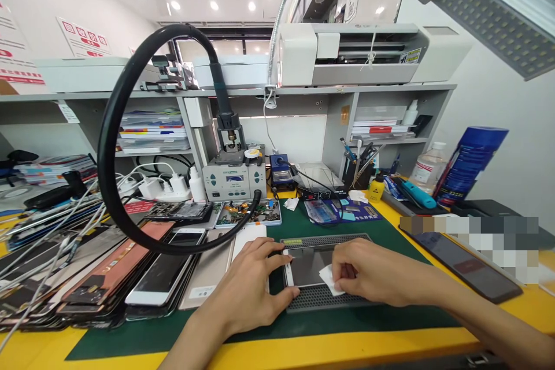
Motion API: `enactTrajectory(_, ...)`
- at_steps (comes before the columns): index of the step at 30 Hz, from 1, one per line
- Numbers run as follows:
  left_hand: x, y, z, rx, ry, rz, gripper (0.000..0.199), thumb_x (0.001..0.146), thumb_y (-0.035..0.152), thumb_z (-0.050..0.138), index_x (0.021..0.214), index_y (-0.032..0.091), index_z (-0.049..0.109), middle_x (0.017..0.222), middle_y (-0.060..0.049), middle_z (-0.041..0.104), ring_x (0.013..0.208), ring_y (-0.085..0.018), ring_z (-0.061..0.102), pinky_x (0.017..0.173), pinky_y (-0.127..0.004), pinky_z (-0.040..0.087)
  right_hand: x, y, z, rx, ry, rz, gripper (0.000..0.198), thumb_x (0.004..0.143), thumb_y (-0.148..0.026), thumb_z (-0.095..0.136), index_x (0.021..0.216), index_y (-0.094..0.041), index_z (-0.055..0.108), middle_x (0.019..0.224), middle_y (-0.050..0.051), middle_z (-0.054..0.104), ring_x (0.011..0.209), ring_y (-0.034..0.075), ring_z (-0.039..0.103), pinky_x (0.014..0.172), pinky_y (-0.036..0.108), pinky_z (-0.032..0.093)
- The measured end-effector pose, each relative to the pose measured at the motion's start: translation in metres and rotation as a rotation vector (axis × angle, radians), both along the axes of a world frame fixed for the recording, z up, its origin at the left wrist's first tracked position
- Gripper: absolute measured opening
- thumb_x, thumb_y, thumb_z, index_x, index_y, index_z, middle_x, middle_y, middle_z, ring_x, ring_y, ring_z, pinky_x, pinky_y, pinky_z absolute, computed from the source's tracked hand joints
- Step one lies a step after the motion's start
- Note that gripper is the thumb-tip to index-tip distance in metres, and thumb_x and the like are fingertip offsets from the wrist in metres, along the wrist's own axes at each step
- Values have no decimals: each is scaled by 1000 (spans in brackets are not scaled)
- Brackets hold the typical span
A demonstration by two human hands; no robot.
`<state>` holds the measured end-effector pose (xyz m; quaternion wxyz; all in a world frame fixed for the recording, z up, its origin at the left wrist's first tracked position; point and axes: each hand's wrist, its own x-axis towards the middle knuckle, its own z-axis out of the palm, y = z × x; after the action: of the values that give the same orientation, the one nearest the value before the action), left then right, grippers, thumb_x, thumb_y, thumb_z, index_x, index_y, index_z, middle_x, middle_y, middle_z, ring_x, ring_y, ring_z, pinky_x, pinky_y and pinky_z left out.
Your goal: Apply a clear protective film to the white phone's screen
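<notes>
Head view: From where I stand, two bare hands work near the front edge of the yellow worktop (368, 348), over a green mat (347, 324).
Phone (307, 272): It lies flat on a perforated pad (321, 299), set in from the worktop's front edge, white end to the left; the right hand hides the other end.
Left hand (251, 280): Thumb and fingers spread wide, tips at the phone's white end; how hard they press, I cannot tell.
Right hand (366, 272): Fingertips drawn narrow, pinching a white wipe (329, 282) over the phone.
Handling: I judge the phone light and stiff, its dark face slick and easily cracked; the long rims are the place to hold it, with little weight on the middle. The wipe looks soft and limp, best pinched in a fold.
Hose (106, 144): Thick and black, it arches high over the worktop's left side, above a phone stack (167, 266).
</notes>
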<state>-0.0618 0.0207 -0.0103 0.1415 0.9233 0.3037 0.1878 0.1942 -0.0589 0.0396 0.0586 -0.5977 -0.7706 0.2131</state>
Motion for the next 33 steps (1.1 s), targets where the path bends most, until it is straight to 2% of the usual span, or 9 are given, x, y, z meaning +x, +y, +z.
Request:
enactTrajectory(6, -1, 0, 0, 12, -17, -25, 46, 87, 47, 71, 127, 24, 73, 136, -7, 69, 127, -33, 57, 112, -51, 45, -2, 0, 1, 19, -34, 30, 11, 84, -18, 58, 78, -20, 66, 88, 4, 73, 86, 23, 63, 72, 29, 40)
enactTrajectory(11, -1, 0, 0, 4, -13, -28, 47, 87, 46, 71, 127, 23, 73, 135, -7, 69, 126, -32, 58, 111, -50, 45, 1, -2, 4, 10, -29, -11, 9, 84, -20, 59, 80, -20, 67, 90, 5, 74, 89, 25, 64, 71, 29, 41)
enactTrajectory(18, -1, 1, -1, 2, -29, -35, 45, 87, 45, 71, 126, 23, 73, 134, -6, 69, 123, -30, 59, 111, -48, 44, 24, -1, -5, -38, 142, -145, 11, 86, -26, 62, 80, -19, 69, 76, 1, 69, 67, 17, 60, 57, 25, 39)
enactTrajectory(24, -2, 2, -3, -3, -18, -41, 49, 87, 49, 70, 128, 22, 72, 134, -7, 69, 122, -32, 59, 110, -51, 44, 34, -2, -14, -70, 207, -162, 16, 89, -32, 63, 83, -18, 70, 78, 2, 69, 69, 16, 58, 59, 24, 40)
enactTrajectory(33, -2, 2, -2, -2, -21, -44, 48, 87, 48, 71, 127, 22, 72, 133, -7, 69, 122, -32, 59, 109, -51, 45, 31, -1, -11, -83, 236, -182, 14, 87, -31, 64, 82, -18, 69, 76, 1, 68, 69, 16, 57, 59, 25, 40)
